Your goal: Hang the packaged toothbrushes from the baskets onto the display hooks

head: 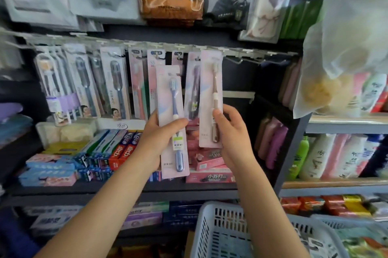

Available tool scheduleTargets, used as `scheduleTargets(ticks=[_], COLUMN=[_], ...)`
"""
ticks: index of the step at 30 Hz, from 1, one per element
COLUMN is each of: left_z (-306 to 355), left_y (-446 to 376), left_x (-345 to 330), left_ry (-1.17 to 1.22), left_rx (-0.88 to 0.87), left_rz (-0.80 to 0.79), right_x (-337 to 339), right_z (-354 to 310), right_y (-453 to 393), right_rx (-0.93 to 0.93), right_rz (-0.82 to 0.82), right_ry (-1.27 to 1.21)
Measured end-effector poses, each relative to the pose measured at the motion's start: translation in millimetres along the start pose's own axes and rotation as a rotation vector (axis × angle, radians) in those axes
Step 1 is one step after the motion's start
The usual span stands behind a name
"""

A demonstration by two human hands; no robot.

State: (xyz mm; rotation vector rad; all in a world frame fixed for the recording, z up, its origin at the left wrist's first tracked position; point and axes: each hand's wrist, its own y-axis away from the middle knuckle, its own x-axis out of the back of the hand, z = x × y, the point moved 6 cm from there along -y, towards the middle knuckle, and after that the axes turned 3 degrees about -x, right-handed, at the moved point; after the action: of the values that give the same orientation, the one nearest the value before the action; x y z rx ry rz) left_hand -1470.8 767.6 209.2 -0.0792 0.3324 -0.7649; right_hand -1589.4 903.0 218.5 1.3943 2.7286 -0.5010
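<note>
The left hand (159, 142) grips a packaged blue toothbrush (173, 123) upright in front of the toothpaste boxes (117, 150); the right hand (231, 129) pinches a packaged brown toothbrush (211, 98), its top raised to the hook rail (231, 50). A white basket (226, 230) sits below the right arm; more packaged toothbrushes (113, 81) hang to the left.

Blue toothbrush pack (172, 119): matt pale card backing under a clear glossy plastic blister. Brown toothbrush pack (210, 98): same card and blister, sheen on the film. Basket (212, 234): white slotted plastic, smooth. Display hooks (235, 60): thin pale wire, probably metal. Hanging bag (344, 47): translucent crinkled plastic film.
</note>
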Motion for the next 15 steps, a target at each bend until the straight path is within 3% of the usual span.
scheduleTargets(ticks=[8, 15], left_z=[-2.8, -9.1], left_y=[-8.2, -12.4], left_x=[-28.2, -32.1], left_ry=[-0.013, 0.005], left_rx=[-0.007, 0.013], left_rz=[-0.045, -0.038], right_x=[11.7, 20.9], right_z=[-14.1, 6.3], right_y=[-15.8, -11.8], right_rx=[0.045, -0.034], right_rz=[0.08, 0.134], right_ry=[0.072, 0.092])
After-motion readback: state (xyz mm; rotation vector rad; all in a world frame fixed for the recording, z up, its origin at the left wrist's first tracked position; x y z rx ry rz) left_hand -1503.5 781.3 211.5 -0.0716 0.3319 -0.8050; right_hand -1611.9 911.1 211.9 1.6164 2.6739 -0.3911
